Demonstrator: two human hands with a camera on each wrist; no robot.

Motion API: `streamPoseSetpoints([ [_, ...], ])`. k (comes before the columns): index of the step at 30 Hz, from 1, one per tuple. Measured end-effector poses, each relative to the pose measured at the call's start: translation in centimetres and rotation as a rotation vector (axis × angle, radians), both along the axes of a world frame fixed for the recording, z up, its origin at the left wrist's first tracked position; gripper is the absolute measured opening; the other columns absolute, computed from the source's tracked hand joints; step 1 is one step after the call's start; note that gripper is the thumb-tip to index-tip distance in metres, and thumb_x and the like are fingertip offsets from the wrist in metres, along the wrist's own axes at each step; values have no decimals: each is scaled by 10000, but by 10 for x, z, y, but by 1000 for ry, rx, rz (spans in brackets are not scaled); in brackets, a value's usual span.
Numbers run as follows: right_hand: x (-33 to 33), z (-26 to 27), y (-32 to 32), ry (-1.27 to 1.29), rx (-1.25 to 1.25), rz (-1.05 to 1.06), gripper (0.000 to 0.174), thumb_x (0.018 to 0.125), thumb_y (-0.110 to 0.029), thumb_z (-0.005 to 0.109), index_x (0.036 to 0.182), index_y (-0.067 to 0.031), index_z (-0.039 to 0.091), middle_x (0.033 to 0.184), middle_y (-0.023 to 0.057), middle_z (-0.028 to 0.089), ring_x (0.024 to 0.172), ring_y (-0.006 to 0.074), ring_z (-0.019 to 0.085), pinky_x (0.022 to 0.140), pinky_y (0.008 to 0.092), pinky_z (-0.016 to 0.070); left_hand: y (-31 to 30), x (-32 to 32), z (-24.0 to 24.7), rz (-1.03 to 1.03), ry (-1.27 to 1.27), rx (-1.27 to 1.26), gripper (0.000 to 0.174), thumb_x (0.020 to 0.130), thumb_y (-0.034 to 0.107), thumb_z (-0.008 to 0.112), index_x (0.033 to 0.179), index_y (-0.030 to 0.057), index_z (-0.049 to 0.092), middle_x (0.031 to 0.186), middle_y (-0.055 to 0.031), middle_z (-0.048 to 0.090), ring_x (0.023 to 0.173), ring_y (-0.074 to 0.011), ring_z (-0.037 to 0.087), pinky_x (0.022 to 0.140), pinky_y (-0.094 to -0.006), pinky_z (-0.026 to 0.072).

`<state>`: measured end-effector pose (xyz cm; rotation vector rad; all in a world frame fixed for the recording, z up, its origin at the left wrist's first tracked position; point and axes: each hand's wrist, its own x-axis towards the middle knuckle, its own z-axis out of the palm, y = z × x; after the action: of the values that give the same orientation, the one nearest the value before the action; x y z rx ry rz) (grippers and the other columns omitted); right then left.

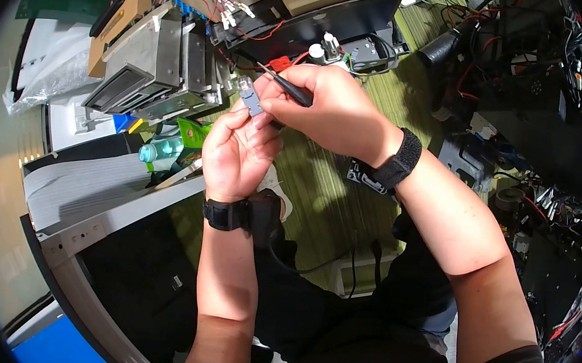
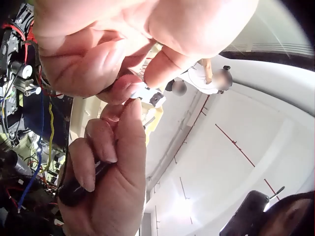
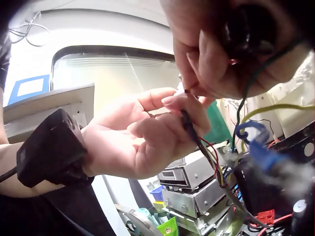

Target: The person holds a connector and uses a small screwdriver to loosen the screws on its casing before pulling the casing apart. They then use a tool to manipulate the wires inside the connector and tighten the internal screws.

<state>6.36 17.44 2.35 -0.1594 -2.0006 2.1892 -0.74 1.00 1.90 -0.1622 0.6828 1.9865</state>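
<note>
Between the thumb and fingers of my left hand is a small grey plug connector, palm turned up in the head view. My right hand comes in from the right and grips a black-handled screwdriver, its thin shaft pointing up and left. The right thumb and fingertip also meet at the connector's near end. From the left wrist view, the connector shows pale and dark beyond the fingertips. A sleeved bundle of thin coloured wires hangs below the left fingers in the right wrist view.
Stacked metal boxes stand at the left, near a teal bottle. Ahead lies a black panel with loose wires. Black equipment with tangled cables fills the right side. A green mat lies under the hands.
</note>
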Motion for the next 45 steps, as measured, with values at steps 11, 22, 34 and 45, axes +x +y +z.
streamPoseSetpoints([
  [11,-5,-12,-2,317,473,-146,142,824,-97,613,876,35,627,822,121,619,750,272,626,682,341,506,-4,-3,-6,5,-90,21,378,914,175,434,1266,40,459,818,-53,530,605,-125,463,541,-253,398],
  [22,1,-6,-4,142,265,-123,169,817,-112,609,931,9,637,897,141,638,868,279,618,800,346,492,-1,-3,-4,1,-81,45,445,921,189,437,1345,55,425,809,-45,527,604,-121,464,546,-253,412],
  [34,-2,-13,-6,152,152,-64,178,807,-127,602,921,0,654,903,155,648,898,266,613,817,344,482,1,0,-2,27,-76,48,484,920,188,438,1377,37,390,818,-54,515,604,-127,461,554,-256,430],
  [45,3,-1,-7,78,137,-82,187,787,-110,585,900,25,650,869,165,663,824,245,648,765,330,498,2,0,-2,51,-62,30,502,920,191,431,1385,15,363,809,-55,509,600,-125,458,543,-250,424],
])
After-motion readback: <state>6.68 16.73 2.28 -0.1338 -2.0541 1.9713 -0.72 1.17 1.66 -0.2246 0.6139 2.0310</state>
